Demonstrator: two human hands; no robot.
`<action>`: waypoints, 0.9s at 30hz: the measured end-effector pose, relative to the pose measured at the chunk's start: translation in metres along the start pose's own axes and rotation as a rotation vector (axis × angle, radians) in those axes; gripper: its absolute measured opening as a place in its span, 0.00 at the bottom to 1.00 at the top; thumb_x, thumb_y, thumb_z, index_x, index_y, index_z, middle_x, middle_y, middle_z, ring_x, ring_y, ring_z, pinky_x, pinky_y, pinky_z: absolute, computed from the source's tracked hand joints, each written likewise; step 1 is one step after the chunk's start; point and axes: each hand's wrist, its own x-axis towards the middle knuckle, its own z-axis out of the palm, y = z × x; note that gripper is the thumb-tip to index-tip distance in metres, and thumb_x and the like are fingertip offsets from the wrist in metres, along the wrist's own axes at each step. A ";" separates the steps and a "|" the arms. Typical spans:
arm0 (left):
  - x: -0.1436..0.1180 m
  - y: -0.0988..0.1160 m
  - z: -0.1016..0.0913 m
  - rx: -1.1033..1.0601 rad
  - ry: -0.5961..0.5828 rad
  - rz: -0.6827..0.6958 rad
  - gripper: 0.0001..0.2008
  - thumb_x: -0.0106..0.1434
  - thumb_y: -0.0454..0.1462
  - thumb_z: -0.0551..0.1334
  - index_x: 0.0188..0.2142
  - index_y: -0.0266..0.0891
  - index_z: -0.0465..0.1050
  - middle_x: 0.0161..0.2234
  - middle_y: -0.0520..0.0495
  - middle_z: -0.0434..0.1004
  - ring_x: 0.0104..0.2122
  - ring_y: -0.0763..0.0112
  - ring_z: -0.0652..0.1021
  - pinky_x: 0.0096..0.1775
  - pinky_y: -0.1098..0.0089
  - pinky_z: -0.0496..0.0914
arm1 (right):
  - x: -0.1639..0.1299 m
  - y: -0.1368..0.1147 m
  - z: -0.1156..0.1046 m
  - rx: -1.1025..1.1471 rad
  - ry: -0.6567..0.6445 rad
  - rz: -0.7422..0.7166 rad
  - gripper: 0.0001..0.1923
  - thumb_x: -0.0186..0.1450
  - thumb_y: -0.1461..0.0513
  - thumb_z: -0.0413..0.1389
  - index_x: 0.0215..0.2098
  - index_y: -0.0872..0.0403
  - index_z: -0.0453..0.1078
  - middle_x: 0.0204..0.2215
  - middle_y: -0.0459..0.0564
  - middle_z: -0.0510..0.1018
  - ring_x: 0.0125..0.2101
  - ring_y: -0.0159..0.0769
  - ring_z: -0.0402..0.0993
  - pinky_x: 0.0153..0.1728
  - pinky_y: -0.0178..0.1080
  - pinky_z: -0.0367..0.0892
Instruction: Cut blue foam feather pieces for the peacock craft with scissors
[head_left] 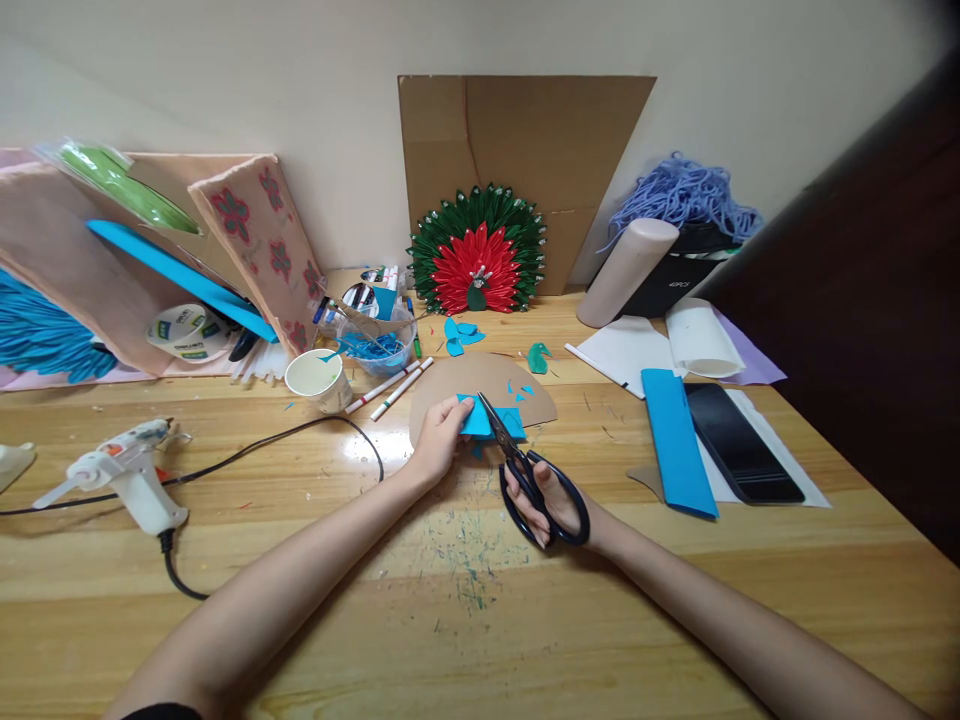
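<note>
My left hand (441, 438) pinches the left end of a small blue sheet (474, 420), paper or thin foam. A pair of black-handled scissors (514, 450) is in my right hand (546, 500), with fingers and thumb through the loops. The scissor blades lie across the blue sheet, near its middle. Below the sheet is a rounded piece of brown cardboard (487, 372), with several small blue scraps (520, 391) on it. Cut blue leaf shapes (463, 335) sit just behind the cardboard, and a green bird-head shape (538, 358) lies to their right.
A white glue gun (139, 475) with its black cord stands at left. A paper cup (318, 380), markers (401, 388) and a tub of blue strips (375, 345) are behind my left hand. At right lie a folded blue sheet (677, 440) and a phone (742, 445). A red-green peacock (478, 255) leans at the back.
</note>
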 end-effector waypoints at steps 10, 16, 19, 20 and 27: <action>-0.010 0.000 0.002 0.276 -0.412 0.098 0.20 0.59 0.48 0.56 0.18 0.37 0.58 0.18 0.56 0.55 0.20 0.79 0.59 0.23 0.74 0.53 | 0.008 -0.032 -0.005 -0.177 0.279 -0.281 0.17 0.58 0.50 0.57 0.32 0.54 0.61 0.10 0.35 0.64 0.10 0.26 0.63 0.14 0.29 0.63; -0.013 -0.003 0.002 0.531 -0.563 0.160 0.18 0.62 0.43 0.54 0.19 0.37 0.57 0.19 0.57 0.53 0.21 0.78 0.57 0.25 0.74 0.52 | 0.005 -0.032 -0.005 -0.306 0.236 -0.219 0.14 0.59 0.53 0.57 0.28 0.55 0.62 0.09 0.35 0.64 0.11 0.26 0.62 0.16 0.31 0.64; -0.013 0.000 0.004 0.584 -0.536 0.229 0.15 0.60 0.41 0.57 0.21 0.37 0.57 0.20 0.57 0.54 0.22 0.78 0.58 0.25 0.75 0.53 | 0.006 -0.030 -0.006 -0.298 0.288 -0.237 0.15 0.60 0.52 0.55 0.27 0.54 0.60 0.09 0.35 0.63 0.10 0.26 0.63 0.16 0.31 0.65; -0.013 0.002 0.004 0.588 -0.516 0.259 0.13 0.59 0.40 0.58 0.21 0.37 0.58 0.21 0.56 0.56 0.23 0.77 0.59 0.26 0.75 0.54 | 0.007 -0.029 -0.006 -0.280 0.306 -0.248 0.15 0.60 0.51 0.55 0.27 0.54 0.60 0.09 0.35 0.63 0.10 0.26 0.63 0.16 0.31 0.64; -0.009 -0.002 0.003 0.456 -0.331 0.195 0.09 0.58 0.41 0.58 0.30 0.36 0.65 0.25 0.54 0.62 0.25 0.76 0.63 0.28 0.74 0.58 | 0.011 -0.029 -0.006 -0.139 0.343 -0.265 0.19 0.56 0.50 0.58 0.30 0.52 0.56 0.08 0.33 0.62 0.08 0.26 0.61 0.13 0.30 0.63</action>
